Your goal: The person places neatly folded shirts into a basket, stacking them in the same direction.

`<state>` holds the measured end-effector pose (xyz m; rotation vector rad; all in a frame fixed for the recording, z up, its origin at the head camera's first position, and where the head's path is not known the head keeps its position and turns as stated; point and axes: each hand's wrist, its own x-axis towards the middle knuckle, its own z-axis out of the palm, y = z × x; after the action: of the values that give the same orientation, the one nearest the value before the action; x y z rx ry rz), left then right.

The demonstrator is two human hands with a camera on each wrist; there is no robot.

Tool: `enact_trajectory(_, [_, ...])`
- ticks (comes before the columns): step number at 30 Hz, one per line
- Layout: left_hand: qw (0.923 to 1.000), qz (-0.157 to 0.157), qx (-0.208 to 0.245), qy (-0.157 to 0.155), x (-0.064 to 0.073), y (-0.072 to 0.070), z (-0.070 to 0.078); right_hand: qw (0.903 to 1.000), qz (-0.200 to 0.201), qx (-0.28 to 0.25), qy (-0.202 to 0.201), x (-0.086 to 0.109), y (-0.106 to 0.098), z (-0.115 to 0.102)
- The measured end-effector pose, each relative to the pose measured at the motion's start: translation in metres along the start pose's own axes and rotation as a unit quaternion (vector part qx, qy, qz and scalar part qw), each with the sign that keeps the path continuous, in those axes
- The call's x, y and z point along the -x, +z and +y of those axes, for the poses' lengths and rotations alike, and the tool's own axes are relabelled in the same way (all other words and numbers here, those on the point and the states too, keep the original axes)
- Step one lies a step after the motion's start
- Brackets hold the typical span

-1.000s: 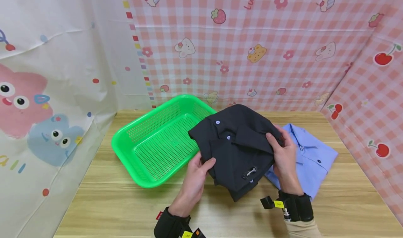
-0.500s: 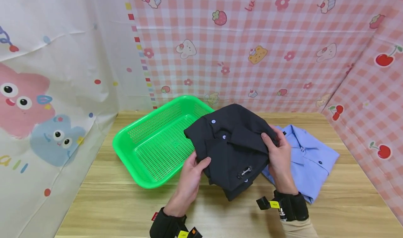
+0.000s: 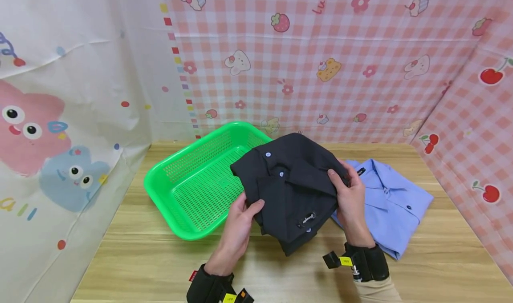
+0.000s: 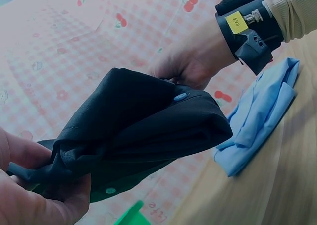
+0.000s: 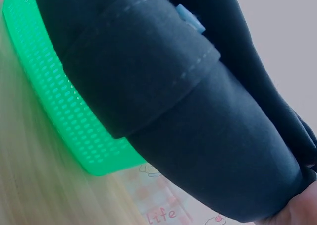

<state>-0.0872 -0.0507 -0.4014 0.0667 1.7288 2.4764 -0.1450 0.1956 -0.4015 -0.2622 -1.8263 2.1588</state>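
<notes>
A folded black shirt (image 3: 296, 174) with pale buttons and a small label hangs between both hands, raised over the table. My left hand (image 3: 240, 220) pinches its left edge, thumb on top; the left wrist view shows thumb and fingers closed on the black cloth (image 4: 129, 121). At the opposite edge my right hand (image 3: 350, 198) grips the shirt, its fingers partly hidden behind the fabric. In the right wrist view the black shirt (image 5: 163, 86) fills most of the picture, with only a bit of the right hand (image 5: 297, 207) at the lower corner.
A green plastic basket (image 3: 160, 205) with perforated walls stands on the wooden table (image 3: 132, 258) at the left, its right side overlapped by the black shirt. A folded blue shirt (image 3: 394, 209) lies at the right behind the right hand. Patterned cloth walls (image 3: 304, 40) enclose the table.
Both hands have shifted slightly left with the black shirt, bringing it further over the basket's right side in view. More of the blue shirt now shows. Both grips look the same.
</notes>
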Motion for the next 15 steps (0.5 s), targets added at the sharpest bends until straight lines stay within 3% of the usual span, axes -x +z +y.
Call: enact_trajectory(15, [1.0000, -0.002, 0.001, 0.006, 0.0021, 0.0001, 0.0093, 0.9998, 0.000, -0.019, 0.002, 0.0009, 0.0050, -0.0077])
